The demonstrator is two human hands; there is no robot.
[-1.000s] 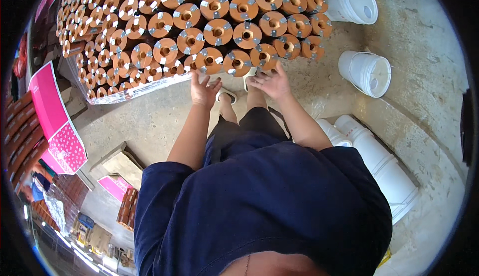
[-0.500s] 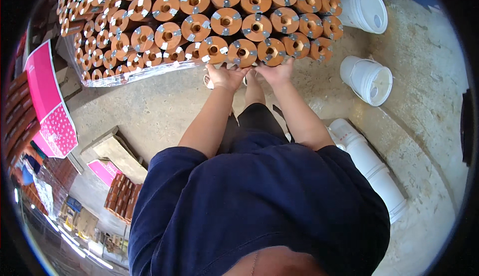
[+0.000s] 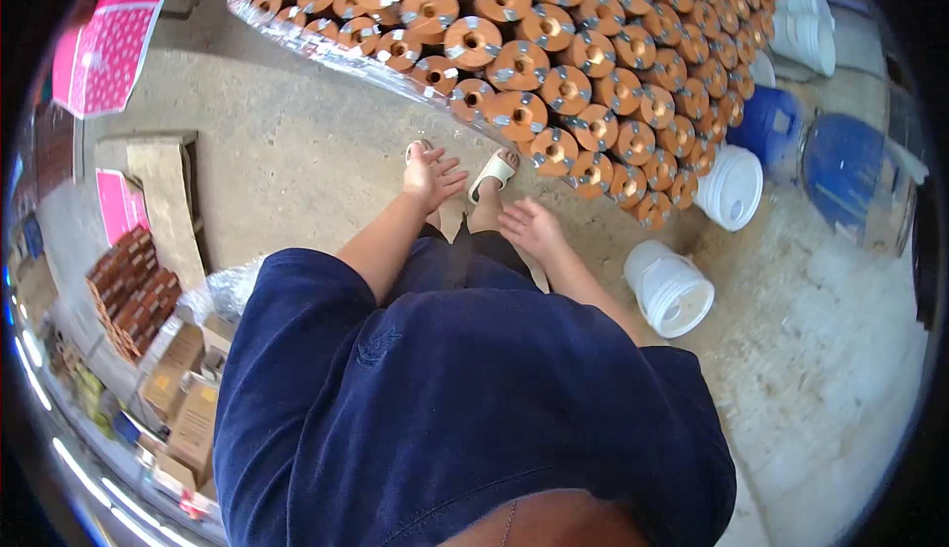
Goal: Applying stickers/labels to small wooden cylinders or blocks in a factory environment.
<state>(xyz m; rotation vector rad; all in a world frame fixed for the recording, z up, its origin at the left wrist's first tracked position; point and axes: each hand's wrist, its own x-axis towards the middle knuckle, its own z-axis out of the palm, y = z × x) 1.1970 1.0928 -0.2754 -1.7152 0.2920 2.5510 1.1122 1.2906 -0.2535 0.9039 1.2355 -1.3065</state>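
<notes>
Left hand [image 3: 432, 177] and right hand [image 3: 532, 227] both empty with fingers spread, hovering near stacked copper-wire spools [image 3: 554, 83], above concrete floor [image 3: 297, 162], white bucket [image 3: 670, 288] nearby

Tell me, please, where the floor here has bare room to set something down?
Bare concrete floor lies left of the left hand, between the stacked copper spools and the cardboard sheets. It is crowded ahead, where the spools pack tightly, and to the right, where white buckets and blue drums stand beyond the empty right hand.
</notes>
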